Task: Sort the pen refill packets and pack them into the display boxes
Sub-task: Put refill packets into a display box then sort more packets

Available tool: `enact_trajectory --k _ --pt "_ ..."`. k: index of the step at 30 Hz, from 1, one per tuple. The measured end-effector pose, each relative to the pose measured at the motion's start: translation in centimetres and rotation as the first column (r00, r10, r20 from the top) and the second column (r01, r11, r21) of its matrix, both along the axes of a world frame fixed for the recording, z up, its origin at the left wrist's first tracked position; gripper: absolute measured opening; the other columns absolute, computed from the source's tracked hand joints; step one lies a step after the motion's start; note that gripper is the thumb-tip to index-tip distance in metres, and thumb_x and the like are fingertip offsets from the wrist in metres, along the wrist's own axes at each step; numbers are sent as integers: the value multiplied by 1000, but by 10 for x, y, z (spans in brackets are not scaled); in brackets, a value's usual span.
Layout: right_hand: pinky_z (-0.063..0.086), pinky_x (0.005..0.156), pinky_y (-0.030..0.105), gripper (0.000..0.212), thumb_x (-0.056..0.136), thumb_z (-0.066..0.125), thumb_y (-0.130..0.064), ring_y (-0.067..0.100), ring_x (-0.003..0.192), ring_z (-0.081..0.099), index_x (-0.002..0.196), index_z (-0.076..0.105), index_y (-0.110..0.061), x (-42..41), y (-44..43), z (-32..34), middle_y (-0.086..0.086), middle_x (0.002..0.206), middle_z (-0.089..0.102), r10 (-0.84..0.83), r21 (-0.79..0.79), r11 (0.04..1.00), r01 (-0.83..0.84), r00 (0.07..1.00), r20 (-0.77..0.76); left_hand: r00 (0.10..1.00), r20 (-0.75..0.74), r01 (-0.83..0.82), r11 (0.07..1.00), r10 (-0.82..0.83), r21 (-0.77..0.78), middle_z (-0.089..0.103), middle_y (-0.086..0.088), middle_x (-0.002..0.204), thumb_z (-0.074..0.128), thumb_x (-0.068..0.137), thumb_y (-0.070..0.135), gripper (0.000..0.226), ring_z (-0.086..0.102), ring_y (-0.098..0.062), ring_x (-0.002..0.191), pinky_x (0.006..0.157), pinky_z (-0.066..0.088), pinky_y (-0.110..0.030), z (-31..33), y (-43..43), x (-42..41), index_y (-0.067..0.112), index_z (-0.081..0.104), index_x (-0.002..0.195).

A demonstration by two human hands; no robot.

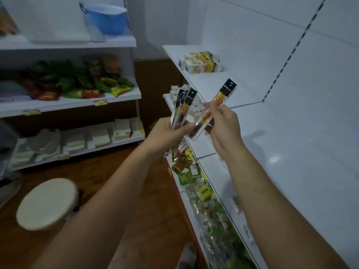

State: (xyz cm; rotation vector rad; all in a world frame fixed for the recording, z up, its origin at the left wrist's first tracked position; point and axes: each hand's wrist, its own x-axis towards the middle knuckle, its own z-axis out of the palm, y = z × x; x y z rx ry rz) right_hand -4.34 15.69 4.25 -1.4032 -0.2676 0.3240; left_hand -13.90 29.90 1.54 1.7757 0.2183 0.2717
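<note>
My left hand [171, 131] grips a fanned bunch of pen refill packets [184, 105], long clear sleeves with black and yellow header cards, standing upright. My right hand [223, 123] pinches a single refill packet [217, 105] of the same kind, tilted up to the right, its lower end close to the bunch. Both hands hover in front of the white shelf unit. The display boxes [202, 63], white and yellow cartons, lie on the upper right shelf [213, 84], beyond and above both hands.
Lower right shelves hold green and yellow snack packets [186, 167]. A round white stool [47, 203] stands on the brown floor at left. The left shelving carries green packets [77, 80], white stacks and a blue basin [105, 18].
</note>
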Motion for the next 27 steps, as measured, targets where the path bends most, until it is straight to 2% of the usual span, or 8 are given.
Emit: enact_trajectory --k 2,5,7,10,13,19,23,27 --pt "63 81 46 25 110 48 -30 25 82 76 104 65 -12 25 22 0 17 100 71 3 53 999 1 997 -78 999 -29 -37 994 35 -101 60 8 65 61 104 36 27 51 -13 54 52 45 -29 -2 25 21 10 66 100" --pt "60 72 40 26 112 44 -33 19 67 70 111 64 -15 69 56 -3 10 94 67 49 86 996 -39 992 -118 999 -31 -39 923 30 -384 63 -1 81 52 108 35 27 48 -15 56 53 40 -31 -3 66 65 13 62 122" --pt "57 67 36 28 112 42 -31 15 59 62 115 66 -17 101 78 -8 4 86 66 37 66 997 -31 994 -99 999 -22 -54 893 49 -447 64 -3 84 46 111 32 26 48 -17 56 53 39 -32 1 91 95 17 60 127" --pt "43 52 30 30 112 40 -25 16 50 46 113 68 -15 148 111 -8 1 71 60 69 161 986 -45 986 -149 992 -27 -121 903 121 -411 63 -2 82 42 112 30 26 46 -16 55 52 39 -31 9 120 144 15 60 125" --pt "34 50 27 29 111 40 -22 17 47 38 107 68 -15 189 138 -6 4 71 56 119 227 971 -74 974 -193 986 25 -145 918 165 -368 60 -2 80 41 113 29 26 44 -18 54 49 40 -31 13 145 186 11 59 117" --pt "33 48 27 22 108 42 -19 17 43 38 98 61 -14 250 191 -5 5 68 57 60 181 983 -16 970 -236 991 17 -123 936 136 -330 56 -1 76 44 112 37 27 40 -20 54 47 36 -29 20 194 248 14 56 102" --pt "36 45 25 18 106 43 -16 17 43 40 97 58 -10 287 225 -8 5 66 56 -11 163 985 49 974 -227 992 31 -110 974 119 -200 46 -1 73 50 107 45 44 40 -17 53 49 36 -30 21 233 296 3 60 116" --pt "36 48 28 14 104 46 -19 20 46 42 98 56 -10 324 256 -13 6 67 58 -152 112 979 172 974 -166 998 67 -13 997 18 -78 47 2 64 62 103 38 28 46 -16 55 52 43 -31 15 280 345 14 59 91"
